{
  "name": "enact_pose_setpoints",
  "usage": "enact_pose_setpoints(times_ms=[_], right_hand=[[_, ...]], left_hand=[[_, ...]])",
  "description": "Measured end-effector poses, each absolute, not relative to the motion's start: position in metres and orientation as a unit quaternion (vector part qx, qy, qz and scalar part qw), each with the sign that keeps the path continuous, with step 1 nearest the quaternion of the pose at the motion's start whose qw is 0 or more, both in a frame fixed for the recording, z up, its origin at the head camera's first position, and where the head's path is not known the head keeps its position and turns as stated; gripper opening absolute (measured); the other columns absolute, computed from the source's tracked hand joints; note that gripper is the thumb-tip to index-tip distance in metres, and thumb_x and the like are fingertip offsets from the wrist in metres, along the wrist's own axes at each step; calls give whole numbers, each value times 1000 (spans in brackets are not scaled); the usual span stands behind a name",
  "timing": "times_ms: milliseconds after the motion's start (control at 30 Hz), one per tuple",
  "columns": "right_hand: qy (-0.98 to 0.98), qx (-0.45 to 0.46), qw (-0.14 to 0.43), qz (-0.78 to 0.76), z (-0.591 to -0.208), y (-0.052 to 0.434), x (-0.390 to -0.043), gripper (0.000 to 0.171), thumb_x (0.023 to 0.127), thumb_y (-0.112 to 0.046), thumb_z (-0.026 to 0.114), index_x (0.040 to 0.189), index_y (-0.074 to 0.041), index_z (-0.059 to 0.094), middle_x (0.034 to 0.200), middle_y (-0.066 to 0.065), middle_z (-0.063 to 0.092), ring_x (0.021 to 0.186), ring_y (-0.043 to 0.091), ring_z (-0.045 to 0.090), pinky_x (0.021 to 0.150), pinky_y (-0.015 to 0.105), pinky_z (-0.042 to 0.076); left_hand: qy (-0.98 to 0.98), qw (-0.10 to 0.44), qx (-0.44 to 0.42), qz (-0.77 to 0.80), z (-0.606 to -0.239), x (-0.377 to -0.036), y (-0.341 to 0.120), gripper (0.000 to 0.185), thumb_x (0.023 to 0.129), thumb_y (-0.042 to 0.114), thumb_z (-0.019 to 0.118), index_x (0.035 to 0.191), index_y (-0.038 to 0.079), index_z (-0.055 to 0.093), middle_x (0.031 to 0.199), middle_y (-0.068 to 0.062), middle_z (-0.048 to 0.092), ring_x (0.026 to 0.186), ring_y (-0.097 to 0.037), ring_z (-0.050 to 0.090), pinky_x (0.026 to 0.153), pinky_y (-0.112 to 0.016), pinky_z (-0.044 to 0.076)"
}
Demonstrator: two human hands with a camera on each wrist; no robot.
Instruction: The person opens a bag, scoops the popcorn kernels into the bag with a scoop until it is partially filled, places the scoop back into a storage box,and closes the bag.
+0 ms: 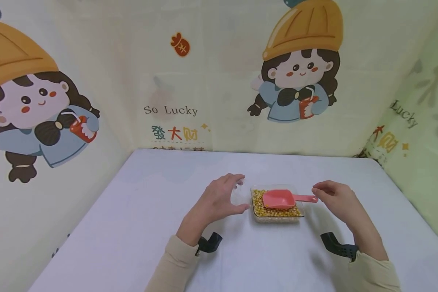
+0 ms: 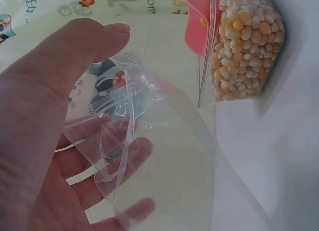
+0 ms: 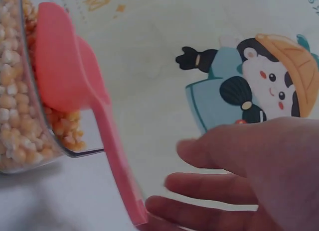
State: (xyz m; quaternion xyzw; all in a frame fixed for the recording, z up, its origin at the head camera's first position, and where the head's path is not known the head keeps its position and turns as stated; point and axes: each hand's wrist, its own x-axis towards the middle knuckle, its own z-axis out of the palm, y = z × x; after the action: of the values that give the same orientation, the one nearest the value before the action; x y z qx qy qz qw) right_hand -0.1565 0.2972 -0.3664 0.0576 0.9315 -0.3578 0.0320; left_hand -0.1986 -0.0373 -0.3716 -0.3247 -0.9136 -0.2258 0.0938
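Observation:
In the left wrist view, a clear plastic zip bag [image 2: 174,141] hangs within the curve of my left hand [image 1: 219,198], between thumb and spread fingers. That hand is just left of a clear box [image 1: 277,220] filled with yellow corn kernels [image 1: 257,202]. Lying on top of the corn is a pink scoop [image 1: 279,198], its handle pointing right over the rim. My right hand [image 1: 337,198] is at the handle's end, its fingers extended and loosely bent. In the right wrist view, fingertips [image 3: 157,203] overlap the handle tip, not wrapped round it.
The box stands on a white-covered table [image 1: 138,227]. A printed cloth [image 1: 219,81] with cartoon figures rises behind and along both sides. Each wrist carries a black camera mount [image 1: 209,242].

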Motion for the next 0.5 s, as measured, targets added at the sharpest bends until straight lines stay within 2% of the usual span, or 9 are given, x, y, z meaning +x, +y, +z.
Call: enact_pose_setpoints(times_ms=[200, 333, 500], right_hand=[[932, 26, 99, -347, -375, 293, -163, 61, 100, -49, 51, 131, 3, 55, 120, 25, 64, 100, 31, 66, 82, 49, 55], [924, 15, 115, -365, -379, 293, -163, 54, 101, -43, 53, 126, 5, 56, 111, 20, 67, 97, 27, 69, 85, 48, 56], [911, 11, 121, -395, -383, 294, -163, 45, 102, -32, 54, 124, 7, 56, 106, 17, 70, 90, 23, 70, 81, 40, 59]], left_hand=[[-915, 103, -327, -213, -372, -199, -38, 75, 79, 48, 79, 140, 14, 52, 114, -1, 65, 97, -13, 62, 81, -30, 53], [-918, 97, -322, -209, -371, -199, -38, 74, 80, 48, 78, 140, 14, 51, 114, -1, 65, 98, -14, 62, 81, -30, 53], [-922, 87, -314, -210, -370, -199, -39, 74, 81, 48, 77, 141, 14, 50, 114, -1, 65, 99, -15, 62, 82, -32, 53]])
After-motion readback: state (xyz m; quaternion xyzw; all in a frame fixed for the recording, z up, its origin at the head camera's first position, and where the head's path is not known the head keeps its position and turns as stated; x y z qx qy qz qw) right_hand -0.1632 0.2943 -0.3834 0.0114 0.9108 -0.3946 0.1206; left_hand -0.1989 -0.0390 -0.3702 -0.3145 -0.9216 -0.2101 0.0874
